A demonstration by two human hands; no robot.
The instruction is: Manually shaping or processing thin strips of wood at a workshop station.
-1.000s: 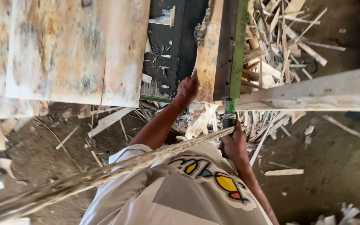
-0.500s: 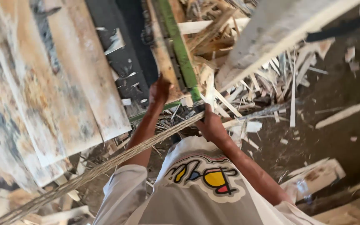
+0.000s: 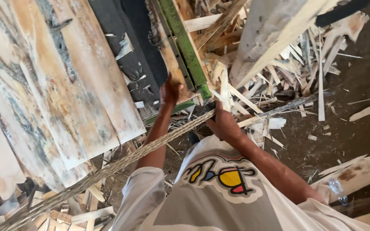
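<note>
My left hand [image 3: 170,90] lies against the lower end of a narrow wooden board [image 3: 173,64] that runs beside a green metal rail [image 3: 185,42]. Whether its fingers curl around the board's edge is hidden. My right hand [image 3: 223,125] is closed on the end of a long, thin bundle of wood strips [image 3: 108,170]. The bundle slants from the lower left up to the foot of the green rail. Below both arms is my white shirt [image 3: 219,192] with a coloured print.
Large pale veneer sheets [image 3: 56,94] cover the left side, with a dark belt [image 3: 129,51] next to them. Heaps of splintered offcuts [image 3: 287,72] lie right of the rail on a dirt floor. A thick pale beam [image 3: 275,30] crosses the upper right. Scraps [image 3: 82,209] pile at lower left.
The view has swung, so the rail and sheets now lean to the left. Both hands stay by the foot of the green rail, and the strip bundle remains in my right hand.
</note>
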